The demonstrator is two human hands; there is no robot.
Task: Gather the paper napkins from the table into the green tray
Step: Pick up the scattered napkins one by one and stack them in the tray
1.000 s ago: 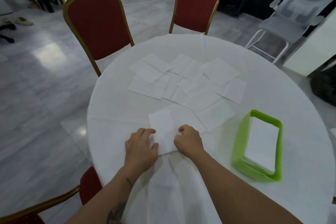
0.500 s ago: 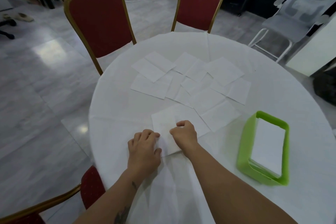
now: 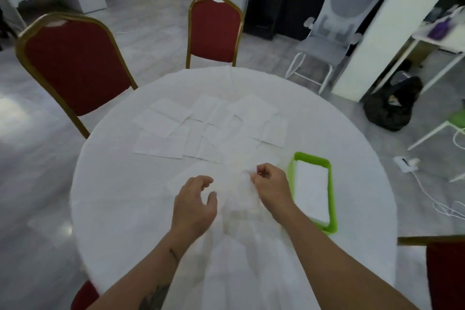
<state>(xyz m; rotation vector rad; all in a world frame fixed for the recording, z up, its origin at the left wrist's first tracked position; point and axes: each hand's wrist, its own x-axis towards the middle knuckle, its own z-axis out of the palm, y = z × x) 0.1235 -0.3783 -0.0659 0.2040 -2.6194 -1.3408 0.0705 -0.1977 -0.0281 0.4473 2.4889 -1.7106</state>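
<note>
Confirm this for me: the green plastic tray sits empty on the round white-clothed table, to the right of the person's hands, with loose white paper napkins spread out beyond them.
Not quite. The green plastic tray is not empty: the head view shows a stack of white napkins already inside it. The rest holds: it sits on the round white-clothed table, right of the right hand and left hand, with loose white paper napkins spread beyond.

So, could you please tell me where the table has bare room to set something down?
Bare cloth lies left of the left hand toward the table rim, and along the far edge beyond the napkins. The middle is crowded; the green tray fills the right.
</note>
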